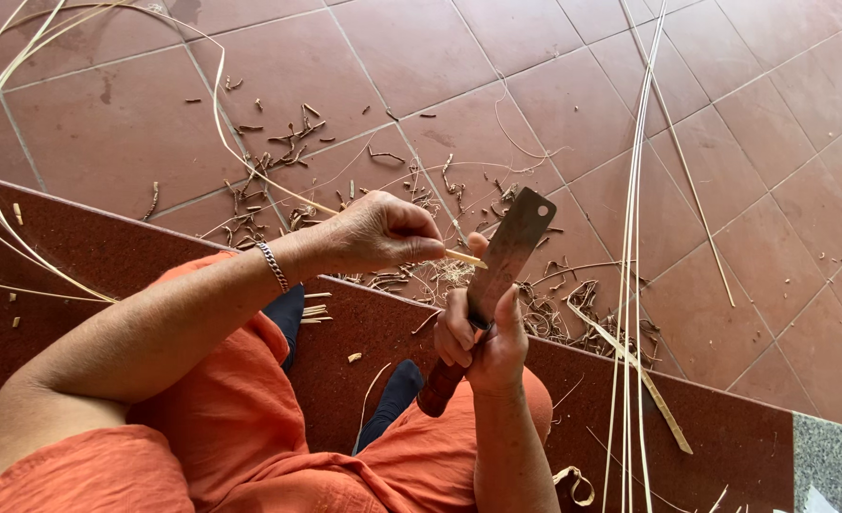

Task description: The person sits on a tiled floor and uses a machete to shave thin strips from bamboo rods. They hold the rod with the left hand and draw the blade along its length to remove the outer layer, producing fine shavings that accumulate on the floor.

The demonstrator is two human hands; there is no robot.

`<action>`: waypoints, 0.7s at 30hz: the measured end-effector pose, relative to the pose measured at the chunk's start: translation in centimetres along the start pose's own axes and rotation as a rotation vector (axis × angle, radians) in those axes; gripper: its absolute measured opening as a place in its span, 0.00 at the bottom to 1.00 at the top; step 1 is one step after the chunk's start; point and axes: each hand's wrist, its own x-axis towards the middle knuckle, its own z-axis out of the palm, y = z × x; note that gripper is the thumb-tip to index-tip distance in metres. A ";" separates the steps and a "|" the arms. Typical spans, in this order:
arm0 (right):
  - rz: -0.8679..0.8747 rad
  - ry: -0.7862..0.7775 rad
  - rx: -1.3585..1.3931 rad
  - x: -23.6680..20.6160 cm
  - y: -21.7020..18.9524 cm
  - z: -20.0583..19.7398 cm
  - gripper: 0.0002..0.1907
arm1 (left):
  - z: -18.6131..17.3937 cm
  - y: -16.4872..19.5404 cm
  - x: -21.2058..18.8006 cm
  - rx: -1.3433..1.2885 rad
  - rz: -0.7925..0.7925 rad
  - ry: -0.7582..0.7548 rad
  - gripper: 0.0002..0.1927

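My right hand (483, 337) grips the cleaver (502, 261) by its handle, blade up. My left hand (378, 233) pinches the bamboo strip (464, 257) against the edge. I should keep the blade steady and the angle shallow, I think.

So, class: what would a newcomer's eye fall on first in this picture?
At the centre, the right hand grips a broad flat knife with its blade pointing up, while the left hand presses a thin cane strip against the blade. Behind them, dark shavings litter the red floor tiles.
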 end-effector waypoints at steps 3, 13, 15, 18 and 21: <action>0.034 -0.031 0.031 0.0 -0.1 -0.1 0.36 | 0.4 0.0 -0.2 0.020 0.056 0.050 0.10; 0.045 -0.010 0.117 -0.2 0.4 -0.7 0.37 | 1.2 0.1 -0.8 -0.012 0.063 0.100 0.10; 0.053 -0.028 0.142 -0.1 0.6 -0.9 0.36 | 1.2 0.2 -0.8 0.006 0.079 0.098 0.10; 0.067 -0.047 0.164 -0.1 1.0 -1.2 0.33 | 1.3 0.2 -0.8 0.059 0.069 0.089 0.10; 0.081 -0.073 0.199 -0.1 1.3 -1.6 0.32 | 1.4 0.1 -0.8 0.022 0.087 0.094 0.10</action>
